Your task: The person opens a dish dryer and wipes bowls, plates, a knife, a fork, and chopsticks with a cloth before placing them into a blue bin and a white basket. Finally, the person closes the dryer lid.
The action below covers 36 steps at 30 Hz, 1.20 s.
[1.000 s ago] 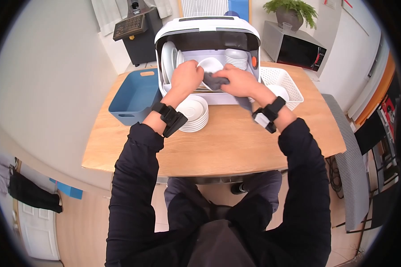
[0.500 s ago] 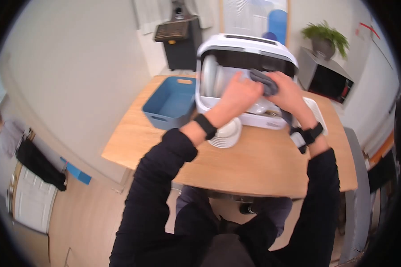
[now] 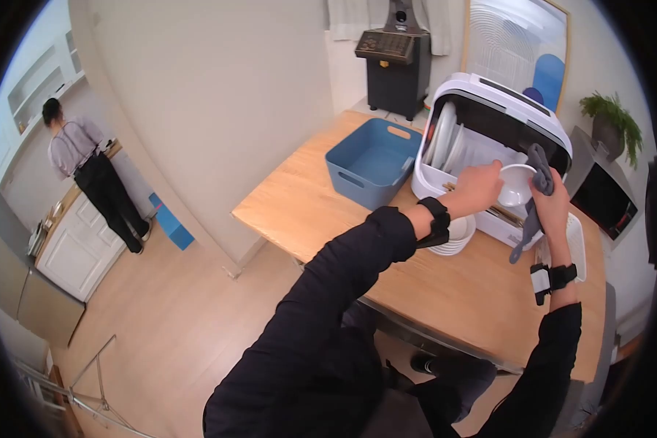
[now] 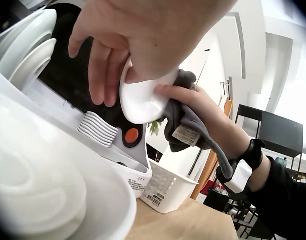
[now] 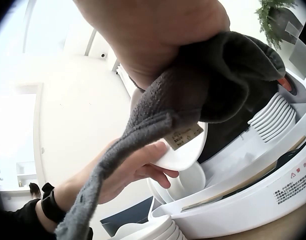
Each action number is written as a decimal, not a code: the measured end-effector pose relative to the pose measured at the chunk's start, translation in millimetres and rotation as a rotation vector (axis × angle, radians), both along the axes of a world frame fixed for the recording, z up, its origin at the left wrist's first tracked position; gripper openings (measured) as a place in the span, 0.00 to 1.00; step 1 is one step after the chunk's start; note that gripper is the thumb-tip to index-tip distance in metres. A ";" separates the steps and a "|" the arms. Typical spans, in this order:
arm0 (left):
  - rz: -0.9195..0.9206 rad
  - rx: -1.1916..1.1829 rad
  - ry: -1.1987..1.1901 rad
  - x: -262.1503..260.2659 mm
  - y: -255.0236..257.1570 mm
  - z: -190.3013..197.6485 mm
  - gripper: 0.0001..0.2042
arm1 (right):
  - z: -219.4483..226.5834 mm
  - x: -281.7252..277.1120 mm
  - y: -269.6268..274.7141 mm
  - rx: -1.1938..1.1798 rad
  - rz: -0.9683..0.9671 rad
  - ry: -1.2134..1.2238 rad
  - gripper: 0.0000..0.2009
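A small white bowl [image 3: 515, 191] is held up in front of the dish cabinet's opening. My left hand [image 3: 477, 191] pinches its near-left rim, thumb inside and fingers behind in the left wrist view. On the other side my right hand [image 3: 554, 206] holds a dark grey cloth [image 3: 540, 169] against the bowl, its thumb over the rim. One end of the cloth, with a pale label [image 5: 184, 137], hangs down. Behind stands the white dish cabinet [image 3: 482, 87], its dark lid raised. Upright plates [image 3: 445, 139] fill its left side, and stacked small bowls [image 4: 97, 129] sit at its right.
A stack of white dishes [image 3: 454, 241] stands before the cabinet on the wooden table [image 3: 445, 299]. To the left is a blue basket [image 3: 354, 185], to the right a white perforated basket [image 3: 578, 248]. A microwave [image 3: 604, 191] stands behind; another person [image 3: 95, 168] is far off left.
The head view has swung left, so the cabinet and table now appear farther right. Both hands still hold the bowl and cloth, which have come up from low in the cabinet's opening.
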<state>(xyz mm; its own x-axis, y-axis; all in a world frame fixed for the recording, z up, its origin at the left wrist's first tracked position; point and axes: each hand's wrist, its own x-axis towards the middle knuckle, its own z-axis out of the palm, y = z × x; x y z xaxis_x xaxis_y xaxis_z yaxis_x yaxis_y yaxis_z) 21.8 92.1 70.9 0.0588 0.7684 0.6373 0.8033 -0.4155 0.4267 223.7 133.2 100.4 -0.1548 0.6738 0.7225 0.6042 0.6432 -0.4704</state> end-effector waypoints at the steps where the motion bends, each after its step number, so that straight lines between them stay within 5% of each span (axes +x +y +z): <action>1: 0.027 0.023 0.054 0.9 1.1 0.9 0.10 | 3.8 -1.3 -5.2 -0.047 -0.023 -0.027 0.21; 6: 0.056 0.155 0.488 1.1 -1.7 5.2 0.10 | 2.2 -16.0 -23.5 0.283 -0.037 -0.323 0.17; 8: 0.113 0.169 0.600 1.9 -0.6 7.1 0.10 | 7.1 -23.4 -34.0 0.244 -0.104 -0.425 0.14; 13: 0.034 0.111 -0.038 4.1 -5.7 6.7 0.18 | 4.9 -7.2 -12.8 0.012 -0.164 -0.098 0.17; 17: -0.163 -0.297 -0.229 -8.2 18.7 -5.8 0.15 | 3.1 -8.5 -7.7 -0.102 -0.059 0.078 0.21; 20: 0.056 -0.109 0.083 -6.9 12.9 6.2 0.13 | 1.5 -5.1 -7.2 -0.071 -0.116 -0.108 0.21; 26: 0.141 0.225 0.662 8.4 -10.0 27.8 0.06 | 14.2 -27.8 -33.1 0.167 -0.165 -0.402 0.17; 32: 0.097 0.300 0.380 5.0 -5.2 16.8 0.07 | 9.8 -17.9 -26.7 0.158 -0.148 -0.330 0.16; 36: 0.103 0.022 0.268 -2.8 -8.8 19.5 0.12 | 8.6 -16.9 -23.7 -0.015 -0.169 -0.204 0.18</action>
